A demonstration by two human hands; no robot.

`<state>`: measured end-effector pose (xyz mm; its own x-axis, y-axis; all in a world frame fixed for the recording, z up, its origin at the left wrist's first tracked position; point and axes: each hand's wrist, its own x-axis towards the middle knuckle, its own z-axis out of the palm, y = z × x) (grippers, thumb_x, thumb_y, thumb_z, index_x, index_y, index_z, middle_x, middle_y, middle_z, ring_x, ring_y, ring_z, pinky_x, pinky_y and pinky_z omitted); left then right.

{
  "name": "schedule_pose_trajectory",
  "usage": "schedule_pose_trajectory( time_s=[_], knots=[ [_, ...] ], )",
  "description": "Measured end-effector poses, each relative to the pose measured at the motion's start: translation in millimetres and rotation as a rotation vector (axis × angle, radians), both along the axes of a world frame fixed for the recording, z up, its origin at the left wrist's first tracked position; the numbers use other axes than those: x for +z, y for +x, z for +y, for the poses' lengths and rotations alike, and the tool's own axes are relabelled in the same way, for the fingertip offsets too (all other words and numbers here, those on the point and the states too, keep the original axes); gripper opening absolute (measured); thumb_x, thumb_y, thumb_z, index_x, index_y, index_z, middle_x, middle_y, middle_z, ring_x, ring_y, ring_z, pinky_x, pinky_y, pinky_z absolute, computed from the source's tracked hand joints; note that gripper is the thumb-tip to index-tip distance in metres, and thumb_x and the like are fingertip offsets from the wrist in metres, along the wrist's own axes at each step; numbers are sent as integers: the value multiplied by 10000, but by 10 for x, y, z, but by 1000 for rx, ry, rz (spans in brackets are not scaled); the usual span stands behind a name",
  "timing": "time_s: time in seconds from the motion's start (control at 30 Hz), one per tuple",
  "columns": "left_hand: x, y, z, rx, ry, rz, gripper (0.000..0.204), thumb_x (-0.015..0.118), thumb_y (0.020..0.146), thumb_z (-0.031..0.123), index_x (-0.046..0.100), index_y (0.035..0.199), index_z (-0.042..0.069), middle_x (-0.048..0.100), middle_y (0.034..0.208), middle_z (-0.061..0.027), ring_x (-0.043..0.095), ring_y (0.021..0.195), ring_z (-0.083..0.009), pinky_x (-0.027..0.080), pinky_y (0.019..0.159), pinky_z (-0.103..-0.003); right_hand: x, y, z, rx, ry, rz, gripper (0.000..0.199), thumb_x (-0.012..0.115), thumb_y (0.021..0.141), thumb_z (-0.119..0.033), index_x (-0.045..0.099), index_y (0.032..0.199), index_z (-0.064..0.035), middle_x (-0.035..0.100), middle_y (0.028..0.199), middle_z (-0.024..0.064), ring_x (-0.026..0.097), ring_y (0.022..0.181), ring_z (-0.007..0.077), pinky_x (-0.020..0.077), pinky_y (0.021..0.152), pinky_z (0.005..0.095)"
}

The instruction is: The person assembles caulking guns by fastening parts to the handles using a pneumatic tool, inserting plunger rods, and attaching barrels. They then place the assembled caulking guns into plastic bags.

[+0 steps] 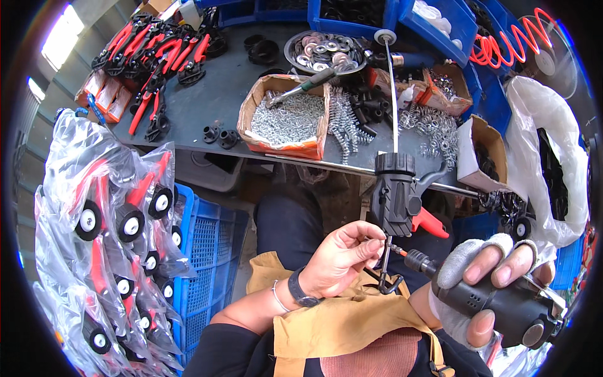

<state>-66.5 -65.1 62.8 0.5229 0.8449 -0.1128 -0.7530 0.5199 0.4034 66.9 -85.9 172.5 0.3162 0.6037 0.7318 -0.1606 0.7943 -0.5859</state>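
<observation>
Bench (220,94): being crowded by red pliers (157,50), spring box (289,119).
Edge: being overhung at 12 o'clock.
Left hand (342,261): pinching a black part (389,279).
Right hand (490,283): being wrapped around a power driver (502,305), 4 o'clock.

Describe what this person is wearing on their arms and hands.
The left hand is bare, with a dark wristwatch and a thin silver bangle on the wrist, and a dark sleeve pushed up the forearm. The right hand wears a worn light-grey fabric glove with open tips, so the fingers poke out bare.
</observation>
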Motion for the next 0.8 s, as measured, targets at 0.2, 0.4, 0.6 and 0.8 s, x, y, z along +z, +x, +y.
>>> schedule_pose_trajectory(
  time_s=[0.2,0.4,0.6,0.8],
  knots=[
    [1,19,-82,-84,-70,-29,261,527,923,255,553,954,-3,546,781,-22,476,631,-56,305,457,-150,-38,-40,-5,35,67,-105,709,773,652,-179,411,1256,-98,447,891,72,489,668,174,463,541,225],
    [104,89,-126,-119,-88,22,278,507,930,296,545,904,21,518,752,-8,460,620,-53,303,472,-152,-6,-31,-87,18,-20,-62,581,747,686,-142,415,1162,-187,451,906,98,505,639,189,480,519,231],
    [55,201,-197,52,120,206,299,464,952,322,536,902,36,463,738,1,423,605,-67,342,545,-179,-48,-56,-90,-5,12,-5,590,742,685,-141,416,1176,-165,440,886,90,498,652,191,473,517,234],
    [20,36,-60,126,-54,-9,301,421,970,281,506,1055,5,487,758,-20,466,658,-104,396,583,-219,-74,146,47,92,68,-12,674,687,726,-146,381,1324,-93,447,943,80,493,756,197,446,505,259]
  ],
)
